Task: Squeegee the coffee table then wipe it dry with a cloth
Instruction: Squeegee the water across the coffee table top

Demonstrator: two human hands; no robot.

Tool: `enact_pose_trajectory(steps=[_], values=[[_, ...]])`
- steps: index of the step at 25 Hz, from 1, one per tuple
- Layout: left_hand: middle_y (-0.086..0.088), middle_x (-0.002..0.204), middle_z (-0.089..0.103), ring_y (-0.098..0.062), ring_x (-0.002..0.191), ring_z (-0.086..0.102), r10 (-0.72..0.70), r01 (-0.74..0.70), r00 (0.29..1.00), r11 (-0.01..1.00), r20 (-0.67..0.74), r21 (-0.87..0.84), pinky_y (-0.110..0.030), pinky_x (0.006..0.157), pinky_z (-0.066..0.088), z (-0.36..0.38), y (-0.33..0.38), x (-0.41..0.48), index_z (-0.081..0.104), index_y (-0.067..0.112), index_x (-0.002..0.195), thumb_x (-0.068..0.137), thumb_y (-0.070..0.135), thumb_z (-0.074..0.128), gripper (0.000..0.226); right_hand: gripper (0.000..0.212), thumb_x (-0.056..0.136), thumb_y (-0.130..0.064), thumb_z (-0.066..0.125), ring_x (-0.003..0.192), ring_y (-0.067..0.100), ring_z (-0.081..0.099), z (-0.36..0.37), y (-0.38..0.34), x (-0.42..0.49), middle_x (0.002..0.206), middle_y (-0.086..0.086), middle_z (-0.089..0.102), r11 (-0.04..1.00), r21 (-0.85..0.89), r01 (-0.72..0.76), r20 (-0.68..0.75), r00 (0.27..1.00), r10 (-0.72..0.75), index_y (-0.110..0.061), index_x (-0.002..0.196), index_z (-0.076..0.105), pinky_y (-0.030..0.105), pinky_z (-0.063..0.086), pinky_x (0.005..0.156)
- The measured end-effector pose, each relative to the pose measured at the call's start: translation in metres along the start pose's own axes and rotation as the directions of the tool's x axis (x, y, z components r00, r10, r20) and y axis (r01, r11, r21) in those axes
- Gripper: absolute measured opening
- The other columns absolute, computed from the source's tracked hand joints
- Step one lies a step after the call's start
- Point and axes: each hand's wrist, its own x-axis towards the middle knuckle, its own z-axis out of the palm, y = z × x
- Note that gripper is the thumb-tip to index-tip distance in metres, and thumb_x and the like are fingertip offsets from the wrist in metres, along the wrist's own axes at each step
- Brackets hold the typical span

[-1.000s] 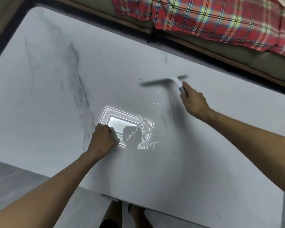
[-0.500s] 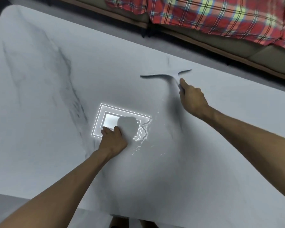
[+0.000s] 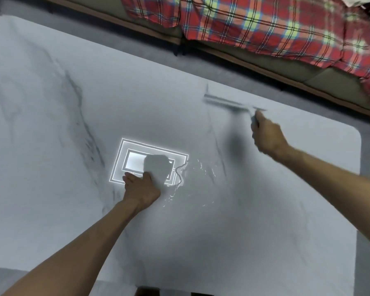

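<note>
The white marble-look coffee table (image 3: 51, 129) fills the view. My right hand (image 3: 267, 137) grips the handle of a grey squeegee (image 3: 231, 103), whose blade lies on the table near the far edge, blurred by motion. My left hand (image 3: 141, 188) rests on the table near the middle with bent fingers and holds nothing. Water streaks and droplets (image 3: 186, 174) glisten just right of my left hand. No cloth is in view.
A bright reflection of a ceiling light (image 3: 135, 161) shines on the table beside my left hand. A sofa with a red plaid blanket (image 3: 265, 22) runs along the far side, behind a strip of grey floor (image 3: 137, 45).
My right hand has carried the squeegee a little to the right along the far part of the table. My left hand stays planted on the table.
</note>
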Motion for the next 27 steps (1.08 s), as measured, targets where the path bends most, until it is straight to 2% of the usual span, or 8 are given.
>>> enact_pose_trajectory(steps=[5,8,10,12,14,19,23,27], values=[[-0.040,0.137,0.027,-0.075,0.124,0.019,-0.065,0.046,0.989,0.988,-0.129,-0.147,-0.071,0.107,0.019,0.007,0.001,0.002,0.016,-0.022,0.139,0.090,-0.013,0.028,0.051,0.024,0.096,-0.006,0.030,0.076,0.038,0.062,0.016,-0.017,0.043,0.105,0.023,0.058,0.967,0.129,-0.218,0.065,0.975,0.211,-0.014,0.117,0.038,0.045,0.057,0.065],[-0.035,0.143,0.027,-0.056,0.137,0.021,0.018,-0.016,0.987,1.000,-0.161,0.017,-0.057,0.113,0.025,0.006,0.001,-0.018,0.037,-0.010,0.133,0.097,0.014,0.042,0.044,0.054,0.097,-0.008,0.033,0.088,0.046,0.063,0.040,-0.003,-0.014,0.115,0.026,0.055,0.986,0.047,-0.161,0.140,0.978,0.153,-0.018,0.148,0.020,0.046,0.057,0.054],[-0.032,0.134,0.039,-0.042,0.129,0.033,0.096,-0.078,0.967,0.993,-0.234,0.084,-0.048,0.106,0.035,0.009,0.000,-0.031,0.048,-0.008,0.119,0.092,0.020,0.052,0.039,0.060,0.098,-0.014,0.033,0.093,0.045,0.061,0.048,0.013,-0.065,0.116,0.025,0.055,0.994,0.005,-0.109,0.247,0.964,0.104,-0.024,0.152,0.010,0.049,0.058,0.066],[-0.027,0.120,0.048,-0.037,0.111,0.043,0.126,-0.117,0.948,0.992,-0.293,0.047,-0.045,0.095,0.042,0.020,-0.008,-0.044,0.050,-0.009,0.112,0.087,0.007,0.050,0.029,0.061,0.097,-0.016,0.033,0.097,0.043,0.060,0.045,0.028,-0.104,0.115,0.023,0.058,0.997,-0.055,-0.058,0.354,0.932,0.074,-0.024,0.153,0.010,0.049,0.057,0.077],[-0.025,0.118,0.047,-0.037,0.107,0.046,0.080,-0.085,0.945,0.996,-0.317,0.000,-0.045,0.095,0.043,0.041,-0.020,-0.058,0.049,-0.006,0.116,0.084,0.002,0.049,0.033,0.055,0.098,-0.018,0.032,0.098,0.041,0.060,0.034,0.032,-0.109,0.114,0.021,0.059,0.999,-0.048,-0.021,0.372,0.928,0.037,-0.021,0.151,0.017,0.048,0.056,0.078],[-0.028,0.130,0.031,-0.042,0.118,0.036,-0.046,0.037,0.966,0.999,-0.256,-0.041,-0.044,0.104,0.036,0.105,-0.054,-0.078,0.042,0.005,0.106,0.074,0.005,0.050,0.033,0.051,0.098,-0.011,0.032,0.111,0.042,0.058,0.012,-0.016,0.007,0.131,0.027,0.051,0.999,0.038,-0.025,0.141,0.990,0.020,-0.009,0.148,0.023,0.046,0.051,0.084],[-0.038,0.140,0.018,-0.055,0.130,0.025,-0.050,0.041,0.984,0.998,-0.174,-0.051,-0.049,0.105,0.037,0.111,-0.064,-0.069,0.037,0.002,0.119,0.078,0.009,0.052,0.044,0.058,0.091,-0.002,0.031,0.094,0.039,0.061,0.035,-0.058,0.037,0.124,0.025,0.053,1.000,0.019,0.011,0.136,0.991,-0.013,-0.013,0.147,0.023,0.037,0.048,0.060],[-0.041,0.141,0.015,-0.058,0.130,0.024,-0.026,0.022,0.987,0.999,-0.160,-0.029,-0.051,0.104,0.037,0.110,-0.063,-0.067,0.035,0.001,0.123,0.078,0.008,0.052,0.049,0.058,0.098,-0.016,0.033,0.100,0.043,0.058,0.081,-0.039,-0.022,0.111,0.024,0.062,0.942,-0.105,0.319,0.177,0.938,-0.298,-0.024,0.153,0.014,0.038,0.040,0.075]])
